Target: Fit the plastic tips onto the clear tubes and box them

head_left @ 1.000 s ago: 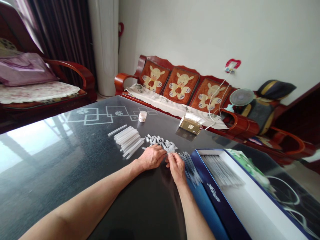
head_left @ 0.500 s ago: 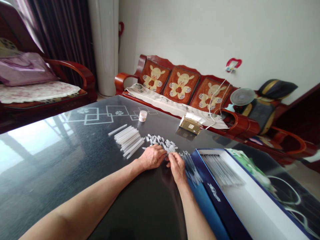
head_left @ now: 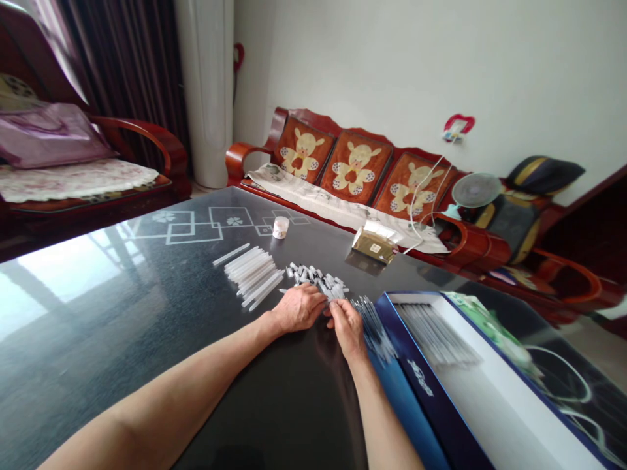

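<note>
Left hand [head_left: 301,309] and right hand [head_left: 347,324] press fingers together (on what, one can't tell); a stray knuckle could scatter the caps [head_left: 331,283] beyond.

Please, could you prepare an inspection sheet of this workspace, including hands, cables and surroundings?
Surface: glossy dark table with pale line squares, reflecting light.
Work things: row of translucent white plastic tubes; heap of small white and black pieces; thin dark rods beside a long dark blue box, clear rods inside it.
Clutter: small white round tub, gold tissue box, green and white packet.
Hands: left hand and right hand close together, fingers curled; anything held is too small to make out.
Cables: white hanging cord before the red-brown wooden sofa; white cord loops right of the box.
Surroundings: sofa with three brown bear-patterned cushions, pale green fan.
</note>
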Motion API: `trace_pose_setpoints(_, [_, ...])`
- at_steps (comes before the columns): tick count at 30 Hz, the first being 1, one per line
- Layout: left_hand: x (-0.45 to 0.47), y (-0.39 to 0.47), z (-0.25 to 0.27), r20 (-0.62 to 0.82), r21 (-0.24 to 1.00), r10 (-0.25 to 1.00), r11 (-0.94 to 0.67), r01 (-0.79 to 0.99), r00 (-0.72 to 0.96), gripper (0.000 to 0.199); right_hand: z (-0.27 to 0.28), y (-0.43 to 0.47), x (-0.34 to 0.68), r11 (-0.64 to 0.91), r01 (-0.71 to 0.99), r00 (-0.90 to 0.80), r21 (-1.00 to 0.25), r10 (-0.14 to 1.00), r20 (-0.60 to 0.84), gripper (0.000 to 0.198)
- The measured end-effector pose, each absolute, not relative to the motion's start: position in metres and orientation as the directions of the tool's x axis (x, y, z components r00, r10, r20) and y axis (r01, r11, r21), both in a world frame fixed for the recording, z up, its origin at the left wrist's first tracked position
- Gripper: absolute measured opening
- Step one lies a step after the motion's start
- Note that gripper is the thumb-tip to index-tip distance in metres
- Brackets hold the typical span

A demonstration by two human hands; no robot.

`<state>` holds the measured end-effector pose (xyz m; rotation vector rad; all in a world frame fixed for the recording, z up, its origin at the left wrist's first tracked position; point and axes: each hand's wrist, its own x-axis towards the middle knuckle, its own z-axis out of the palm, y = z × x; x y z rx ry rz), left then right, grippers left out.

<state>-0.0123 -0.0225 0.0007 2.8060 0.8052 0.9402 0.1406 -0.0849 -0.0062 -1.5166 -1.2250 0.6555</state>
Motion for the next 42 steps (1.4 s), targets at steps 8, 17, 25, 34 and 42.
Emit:
trace_pose_setpoints(8, [-0.012,-0.022,0.000,0.540,0.213,0.493,-0.864,0.455,0.683,0.027,-0.008,-0.081,0.139,-0.004,0.383,0.388,-0.924,0.908,0.156,0.050])
trace_pose_setpoints(17, [-0.012,-0.023,0.003,0.524,0.212,0.485,-0.870,0.445,0.700,0.028,0.000,-0.086,0.137,0.031,0.399,0.324,-0.916,0.930,0.173,0.036])
trace_pose_setpoints(25, [-0.012,-0.022,0.003,0.687,0.222,0.419,-0.899,0.377,0.594,0.024,-0.009,-0.081,0.139,0.028,0.288,0.381,-0.957,0.914,0.142,0.040])
trace_pose_setpoints(34, [-0.007,-0.013,0.001,0.257,0.949,0.940,-0.290,0.127,0.223,0.044,-0.013,-0.081,0.141,0.107,0.157,0.443,-0.982,0.881,0.167,0.042])
trace_pose_setpoints(42, [-0.007,-0.001,0.007,-0.052,0.806,0.945,0.230,-0.545,0.322,0.032,-0.002,-0.089,0.129,0.203,0.488,0.243,-0.849,0.902,0.356,0.035])
